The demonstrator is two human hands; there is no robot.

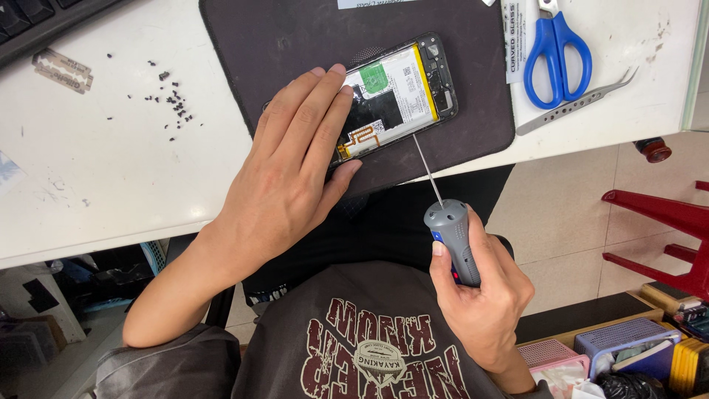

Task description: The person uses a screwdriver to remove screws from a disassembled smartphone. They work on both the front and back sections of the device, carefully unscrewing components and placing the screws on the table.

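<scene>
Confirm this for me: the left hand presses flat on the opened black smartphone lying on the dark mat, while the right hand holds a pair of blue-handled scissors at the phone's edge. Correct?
Not quite. In the head view, the right hand holds a grey-handled precision screwdriver, its thin shaft reaching the phone's edge. The blue-handled scissors lie untouched on the white table. The left hand does press on the opened black smartphone on the dark mat.

Left hand [284, 174] steadies opened phone [399, 92]; right hand [480, 292] grips screwdriver [450, 229].

Scissors [557, 52] and tweezers [576, 103] crowd the phone's [399, 92] right.
</scene>
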